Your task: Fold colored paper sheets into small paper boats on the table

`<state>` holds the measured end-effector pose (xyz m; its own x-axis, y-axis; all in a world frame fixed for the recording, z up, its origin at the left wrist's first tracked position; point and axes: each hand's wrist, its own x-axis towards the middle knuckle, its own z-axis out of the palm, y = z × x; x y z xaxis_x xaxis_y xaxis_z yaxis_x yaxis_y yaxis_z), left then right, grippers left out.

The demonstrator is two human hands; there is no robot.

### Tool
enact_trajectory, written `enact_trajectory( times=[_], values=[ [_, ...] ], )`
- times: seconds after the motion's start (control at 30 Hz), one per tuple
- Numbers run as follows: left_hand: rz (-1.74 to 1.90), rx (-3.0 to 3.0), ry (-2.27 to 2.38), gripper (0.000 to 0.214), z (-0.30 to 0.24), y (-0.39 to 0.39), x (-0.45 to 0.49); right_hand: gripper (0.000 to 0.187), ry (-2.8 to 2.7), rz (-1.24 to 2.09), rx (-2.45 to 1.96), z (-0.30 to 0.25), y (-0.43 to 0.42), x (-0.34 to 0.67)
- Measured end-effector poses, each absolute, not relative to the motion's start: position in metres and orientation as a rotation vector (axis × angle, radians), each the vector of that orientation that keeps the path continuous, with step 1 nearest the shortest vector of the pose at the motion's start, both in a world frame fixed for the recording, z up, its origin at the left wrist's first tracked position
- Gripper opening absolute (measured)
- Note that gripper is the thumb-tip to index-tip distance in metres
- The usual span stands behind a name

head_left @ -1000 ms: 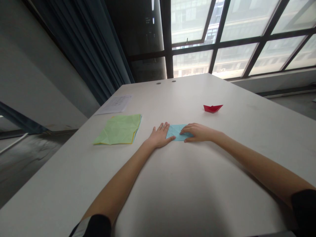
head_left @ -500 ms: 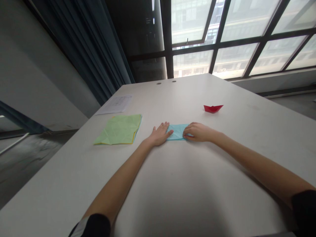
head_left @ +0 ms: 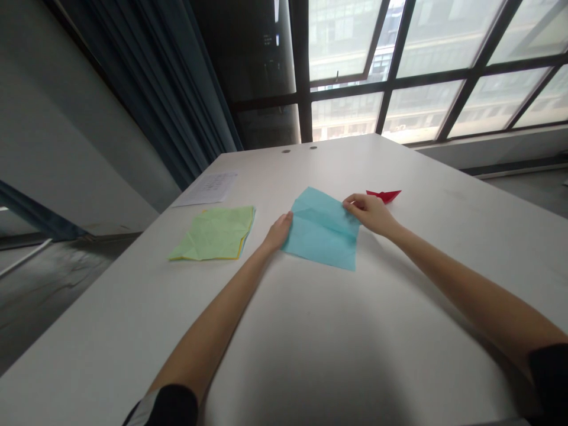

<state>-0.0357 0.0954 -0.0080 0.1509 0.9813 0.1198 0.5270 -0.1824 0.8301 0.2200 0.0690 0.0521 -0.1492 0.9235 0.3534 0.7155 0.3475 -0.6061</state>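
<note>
A light-blue sheet of paper (head_left: pixel 323 228) is spread out between my hands, tilted, with creases across its middle. My left hand (head_left: pixel 280 231) grips its left edge, the fingers partly hidden by the sheet. At the upper right edge, my right hand (head_left: pixel 368 212) pinches the paper between thumb and fingers. Just behind that hand lies a red folded paper boat (head_left: pixel 388 196), partly covered by it.
On the left of the white table (head_left: pixel 310 331) is a stack of coloured paper (head_left: pixel 217 234), green on top with yellow and blue edges below. A printed sheet (head_left: pixel 208 188) lies farther back, near a blue curtain (head_left: pixel 177 71). Windows stand beyond the table.
The blue paper was a folded flat strip under my hands; now it is opened out and partly raised. My right hand has moved up and right, and my left hand now grips the edge.
</note>
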Motion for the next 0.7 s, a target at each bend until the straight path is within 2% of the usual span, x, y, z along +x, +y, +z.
enact_trajectory(
  times=[0.1, 0.2, 0.4, 0.57, 0.7],
  values=[
    [0.743, 1.925, 1.478, 0.054, -0.005, 0.088, -0.036, 0.029, -1.759, 0.506, -1.536, 0.039, 0.085, 0.231],
    [0.685, 2.05, 1.462, 0.056, -0.005, 0.083, -0.036, 0.029, -1.694, 0.648, -1.633, 0.02, 0.1, 0.244],
    [0.488, 2.333, 1.551, 0.047, -0.004, 0.084, -0.037, 0.03, -1.741, 0.678, -1.74, 0.004, 0.11, 0.263],
    [0.275, 2.384, 1.664, 0.056, -0.004, 0.087, -0.043, 0.051, -2.041, 0.896, -1.644, 0.008, 0.107, 0.272],
    [0.103, 2.306, 1.815, 0.066, 0.004, 0.086, -0.045, 0.071, -2.209, 0.829, -1.587, 0.005, 0.107, 0.273]
  ],
)
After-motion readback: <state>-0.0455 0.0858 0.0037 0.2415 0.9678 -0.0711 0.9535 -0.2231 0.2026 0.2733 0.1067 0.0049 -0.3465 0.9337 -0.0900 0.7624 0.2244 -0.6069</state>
